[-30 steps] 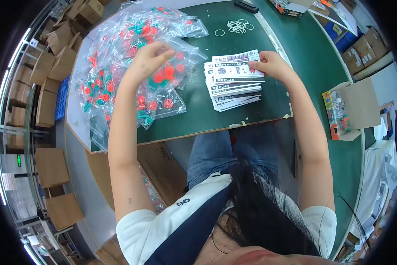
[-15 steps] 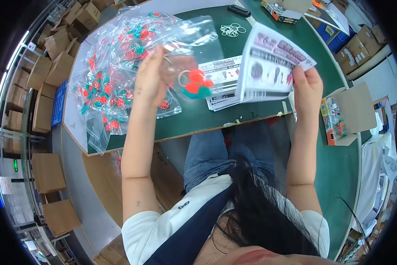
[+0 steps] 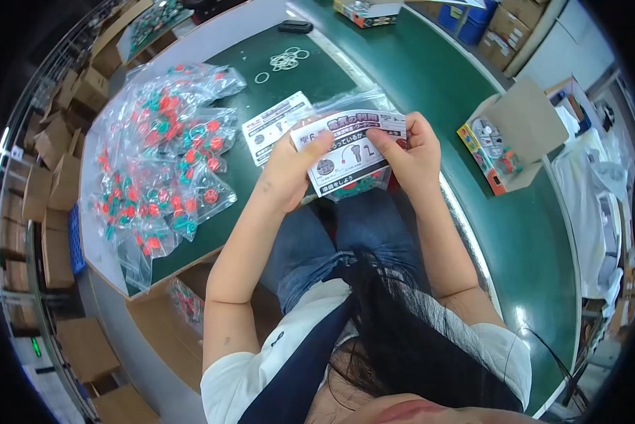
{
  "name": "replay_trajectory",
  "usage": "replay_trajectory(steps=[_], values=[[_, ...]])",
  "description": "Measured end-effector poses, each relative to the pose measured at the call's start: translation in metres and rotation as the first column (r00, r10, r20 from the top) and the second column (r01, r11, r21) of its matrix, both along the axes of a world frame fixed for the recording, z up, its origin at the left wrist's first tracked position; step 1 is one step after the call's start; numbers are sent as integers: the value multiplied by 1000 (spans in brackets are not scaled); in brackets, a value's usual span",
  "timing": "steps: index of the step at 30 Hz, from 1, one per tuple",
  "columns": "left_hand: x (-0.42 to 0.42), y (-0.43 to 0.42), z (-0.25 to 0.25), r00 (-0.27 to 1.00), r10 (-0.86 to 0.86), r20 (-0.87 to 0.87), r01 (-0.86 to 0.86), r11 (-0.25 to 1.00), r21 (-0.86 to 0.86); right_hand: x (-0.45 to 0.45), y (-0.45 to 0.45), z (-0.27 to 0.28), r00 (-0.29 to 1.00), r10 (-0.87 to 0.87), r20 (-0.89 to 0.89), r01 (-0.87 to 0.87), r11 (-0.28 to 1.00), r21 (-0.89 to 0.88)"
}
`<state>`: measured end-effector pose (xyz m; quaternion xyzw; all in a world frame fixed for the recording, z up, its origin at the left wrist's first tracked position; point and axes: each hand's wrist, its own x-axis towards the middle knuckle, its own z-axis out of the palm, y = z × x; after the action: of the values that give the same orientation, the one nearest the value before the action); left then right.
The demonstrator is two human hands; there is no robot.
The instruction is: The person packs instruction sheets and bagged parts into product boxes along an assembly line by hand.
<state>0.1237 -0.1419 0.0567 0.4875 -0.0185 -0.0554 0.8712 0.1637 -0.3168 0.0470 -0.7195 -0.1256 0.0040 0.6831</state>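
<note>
In front of my body I hold a printed leaflet [image 3: 351, 157], now folded smaller, against a clear plastic bag [image 3: 353, 100]. Red and green parts show through the bag below the leaflet's lower edge. My left hand [image 3: 294, 166] is closed on the left side of both, thumb on the print. At the right side my right hand [image 3: 411, 152] pinches leaflet and bag, its thumb across the front. The fingers behind the paper are mostly hidden. Another printed leaflet [image 3: 271, 120] lies on the table just left of my hands.
A heap of filled clear bags [image 3: 165, 162] covers the table's left part. White rubber bands [image 3: 286, 60] and a black stapler-like object [image 3: 295, 27] lie farther back. An open box [image 3: 498, 148] stands at right, another box [image 3: 367, 13] at the back.
The leaflet has been folded down and brought against the bag. Both hands have come together in front of my body. My view has shifted to the right.
</note>
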Motion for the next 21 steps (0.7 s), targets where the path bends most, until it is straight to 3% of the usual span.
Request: replay_trajectory(steps=[5,7,8,10,11,14,16,17,18,20,21], values=[[15,-34,-13,987,-93,130,104,991,-79,2,-33,11,998,-54,-11,55,990,130],[17,-41,-18,991,-86,102,87,996,0,1,-52,7,955,242,-171,-208,959,195],[19,-46,-19,983,-139,118,141,990,-15,-1,-60,5,969,186,-161,-158,972,176],[22,-55,-23,992,-90,87,75,983,167,-5,-76,1,940,287,-185,-295,955,-20],[24,-59,-26,988,-121,93,106,982,156,-4,-86,3,950,254,-183,-264,964,-33],[36,-64,-37,925,-111,362,-42,921,388,1,-118,7,989,-74,-128,53,986,-160],[41,-64,-39,936,-135,326,11,934,356,15,-163,31,879,-451,-152,403,876,-267],[41,-62,-40,950,-147,275,51,943,329,22,-180,32,899,-434,-60,438,887,145],[41,-58,-41,961,-161,223,89,949,301,29,-197,30,893,-447,43,359,768,531],[42,-51,-48,962,-191,196,121,940,320,37,-244,27,802,-592,-81,569,716,405],[43,-48,-52,964,-203,171,135,930,342,42,-255,22,798,-598,-74,573,715,401]])
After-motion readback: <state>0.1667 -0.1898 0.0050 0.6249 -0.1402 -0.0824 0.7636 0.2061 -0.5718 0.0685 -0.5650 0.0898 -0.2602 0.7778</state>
